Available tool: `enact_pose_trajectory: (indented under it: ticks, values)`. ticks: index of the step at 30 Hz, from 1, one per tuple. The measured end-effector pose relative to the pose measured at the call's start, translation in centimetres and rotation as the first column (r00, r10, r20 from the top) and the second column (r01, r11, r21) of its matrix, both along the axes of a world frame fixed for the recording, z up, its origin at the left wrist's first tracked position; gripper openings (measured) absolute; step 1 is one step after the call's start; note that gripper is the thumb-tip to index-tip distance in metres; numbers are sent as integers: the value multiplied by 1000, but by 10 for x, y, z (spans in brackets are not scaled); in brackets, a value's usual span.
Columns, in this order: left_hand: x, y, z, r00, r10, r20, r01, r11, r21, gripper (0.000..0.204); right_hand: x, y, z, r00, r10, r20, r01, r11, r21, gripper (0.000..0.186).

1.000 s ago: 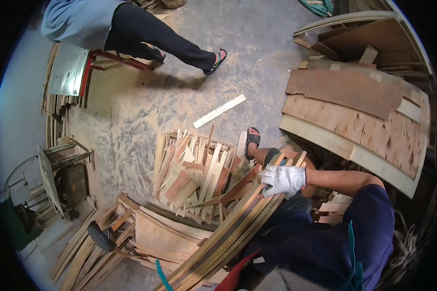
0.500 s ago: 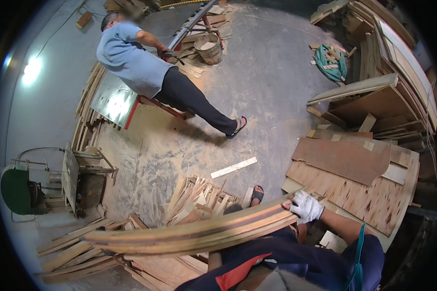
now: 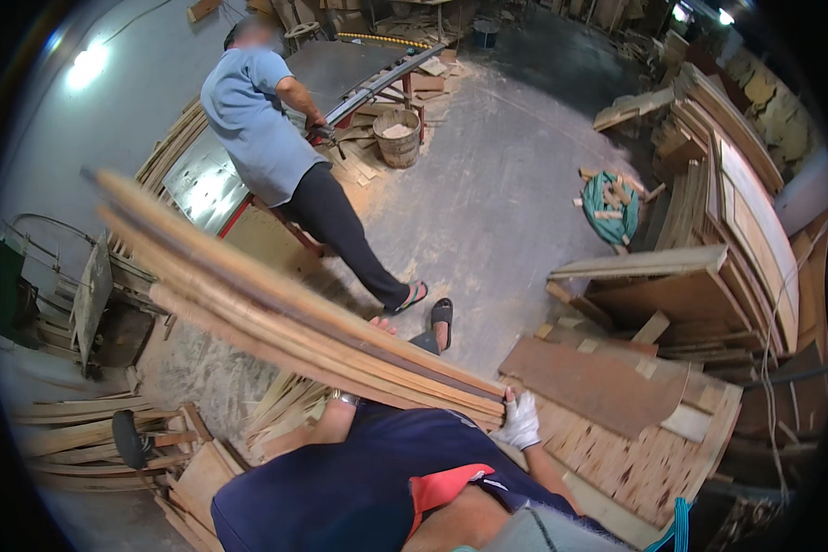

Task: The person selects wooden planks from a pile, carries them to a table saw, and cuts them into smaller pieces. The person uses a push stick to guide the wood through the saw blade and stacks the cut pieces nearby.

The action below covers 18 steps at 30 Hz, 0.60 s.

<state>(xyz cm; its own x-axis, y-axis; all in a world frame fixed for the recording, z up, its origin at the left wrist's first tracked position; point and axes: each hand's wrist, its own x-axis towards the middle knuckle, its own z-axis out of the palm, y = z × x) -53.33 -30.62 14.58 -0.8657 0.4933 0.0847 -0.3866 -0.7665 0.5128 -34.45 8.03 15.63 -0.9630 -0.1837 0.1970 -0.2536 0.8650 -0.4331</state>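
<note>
A long bundle of several wooden strips (image 3: 292,310) slants across my body, blurred at its upper left end. My gloved right hand (image 3: 520,421) grips the bundle's lower right end. My left hand (image 3: 380,324) is behind the strips, with fingertips curled at their upper edge; a watch shows on that wrist. Beneath and beside the right hand lie plywood sheets (image 3: 589,378). Below the bundle, loose offcuts (image 3: 271,414) lie on the floor.
A co-worker (image 3: 258,124) in a light blue shirt stands at a metal-topped machine table (image 3: 202,189), beside a bucket (image 3: 396,147). A green bag of offcuts (image 3: 609,207) and leaning boards (image 3: 736,239) are at the right. Machinery (image 3: 92,299) and scrap strips (image 3: 83,432) are at the left.
The bundle has swung, its left end rising high across the view, and the right hand has shifted left. My left hand now shows on it. The co-worker's leg has shifted.
</note>
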Motion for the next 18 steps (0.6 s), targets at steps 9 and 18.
enact_pose_trajectory:
  ticks: [9, 18]
  values:
    - [-291, 187, -19, 949, 4, 314, 92, 952, -292, 50, -146, 39, -26, 873, -487, -42, 488, 871, 56, 130]
    - [-464, 289, -5, 716, -230, 659, 301, 953, 6, 54, -260, 117, 50, 824, -508, 250, 502, 860, 90, 121]
